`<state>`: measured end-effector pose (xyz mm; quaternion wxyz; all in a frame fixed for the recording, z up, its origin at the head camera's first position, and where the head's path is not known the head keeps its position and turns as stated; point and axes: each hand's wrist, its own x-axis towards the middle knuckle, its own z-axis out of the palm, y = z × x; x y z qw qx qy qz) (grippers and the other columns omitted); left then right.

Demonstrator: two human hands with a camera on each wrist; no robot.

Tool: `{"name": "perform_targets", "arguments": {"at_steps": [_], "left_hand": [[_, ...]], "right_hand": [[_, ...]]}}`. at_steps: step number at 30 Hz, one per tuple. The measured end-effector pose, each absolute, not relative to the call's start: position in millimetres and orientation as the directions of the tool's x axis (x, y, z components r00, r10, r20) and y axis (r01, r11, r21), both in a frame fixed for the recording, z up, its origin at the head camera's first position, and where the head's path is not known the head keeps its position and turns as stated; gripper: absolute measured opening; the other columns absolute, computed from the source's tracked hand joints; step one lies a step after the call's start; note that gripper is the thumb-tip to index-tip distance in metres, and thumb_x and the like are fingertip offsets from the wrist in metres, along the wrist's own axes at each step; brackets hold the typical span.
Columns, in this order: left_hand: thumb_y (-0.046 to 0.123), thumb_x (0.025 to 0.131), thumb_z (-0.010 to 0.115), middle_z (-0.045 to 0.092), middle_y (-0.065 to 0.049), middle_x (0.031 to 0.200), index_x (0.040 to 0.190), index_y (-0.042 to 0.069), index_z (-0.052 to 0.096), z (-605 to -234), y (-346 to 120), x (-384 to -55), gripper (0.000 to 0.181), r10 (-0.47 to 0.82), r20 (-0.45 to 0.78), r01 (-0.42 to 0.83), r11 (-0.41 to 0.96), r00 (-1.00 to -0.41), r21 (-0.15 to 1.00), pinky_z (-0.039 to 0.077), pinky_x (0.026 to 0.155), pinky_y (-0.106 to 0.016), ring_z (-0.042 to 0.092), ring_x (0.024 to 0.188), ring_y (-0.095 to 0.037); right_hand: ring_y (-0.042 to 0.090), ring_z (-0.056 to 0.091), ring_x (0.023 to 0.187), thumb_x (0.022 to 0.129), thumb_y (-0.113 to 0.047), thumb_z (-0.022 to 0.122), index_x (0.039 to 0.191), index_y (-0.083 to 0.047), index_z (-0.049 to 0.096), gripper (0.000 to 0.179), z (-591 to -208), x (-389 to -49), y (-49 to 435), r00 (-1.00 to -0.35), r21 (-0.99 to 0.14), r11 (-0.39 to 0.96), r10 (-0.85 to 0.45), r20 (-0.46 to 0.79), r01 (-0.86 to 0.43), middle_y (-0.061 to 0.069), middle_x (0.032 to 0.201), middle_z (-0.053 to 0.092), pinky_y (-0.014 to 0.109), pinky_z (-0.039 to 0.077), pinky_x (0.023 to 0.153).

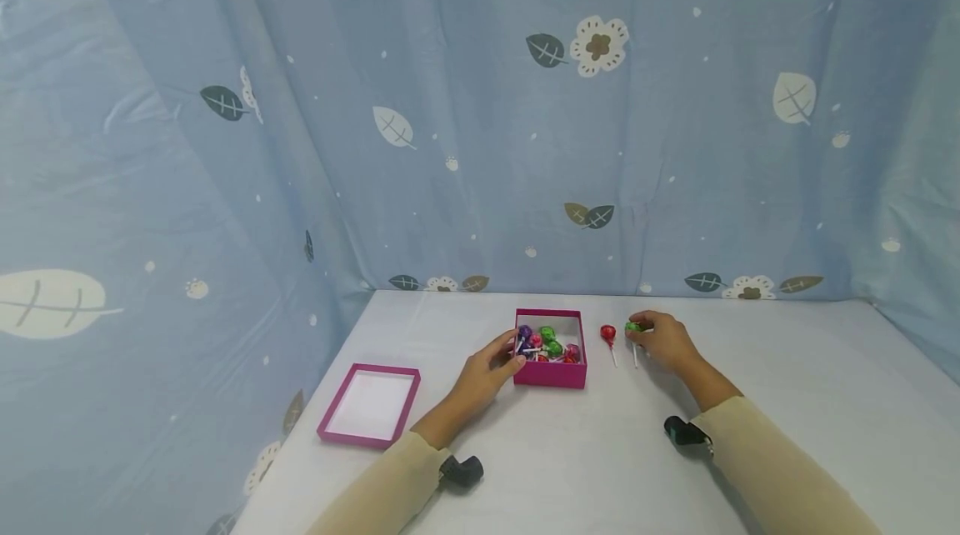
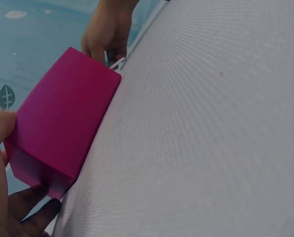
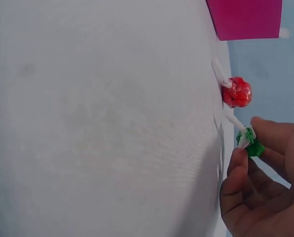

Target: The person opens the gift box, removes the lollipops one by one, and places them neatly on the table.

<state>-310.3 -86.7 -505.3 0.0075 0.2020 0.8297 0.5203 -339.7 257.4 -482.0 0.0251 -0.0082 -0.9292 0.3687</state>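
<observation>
A magenta box full of wrapped lollipops in purple, green, pink and red sits on the table. My left hand grips its left side, thumb at the near left corner; in the left wrist view the fingers lie along the box's end. To the right of the box, my right hand pinches a green lollipop by its wrapped head between thumb and fingers, its white stick pointing toward me. A red lollipop lies on the table between the box and that hand.
The box's lid, magenta-rimmed and white inside, lies upturned on the white table at the left. A blue patterned curtain hangs behind the table and along its left side.
</observation>
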Motion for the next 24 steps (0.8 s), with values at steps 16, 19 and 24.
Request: {"name": "perform_targets", "arguments": {"at_steps": [16,19,24], "left_hand": [[0.047,0.095,0.059,0.052,-0.008,0.140,0.149,0.026,0.042,-505.1,-85.4,-310.8,0.061,0.338,0.185,0.314,0.380,-0.923,0.870,0.043,0.102,-0.042,0.051,0.127,-0.025],[0.047,0.095,0.059,0.052,-0.008,0.141,0.149,0.026,0.042,-505.0,-85.6,-310.7,0.061,0.336,0.183,0.311,0.382,-0.924,0.871,0.043,0.102,-0.043,0.051,0.127,-0.026],[0.047,0.095,0.059,0.052,-0.008,0.141,0.149,0.025,0.042,-505.6,-85.8,-310.7,0.061,0.337,0.185,0.313,0.378,-0.923,0.871,0.043,0.101,-0.042,0.051,0.127,-0.025]], "right_hand": [[0.037,0.056,0.103,0.092,-0.017,0.066,0.120,0.005,0.062,0.036,-484.9,-347.2,254.2,-0.999,-0.630,0.775,0.048,0.002,0.036,0.023,0.113,0.061,0.053,0.047,0.089],[0.037,0.055,0.102,0.092,-0.016,0.066,0.120,0.005,0.061,0.036,-484.4,-348.2,254.6,-0.999,-0.626,0.779,0.044,-0.002,0.035,0.022,0.112,0.061,0.053,0.047,0.089],[0.037,0.055,0.103,0.092,-0.017,0.067,0.121,0.006,0.061,0.037,-485.0,-348.9,254.5,-0.999,-0.624,0.780,0.038,-0.010,0.037,0.022,0.112,0.061,0.055,0.045,0.091]]}}
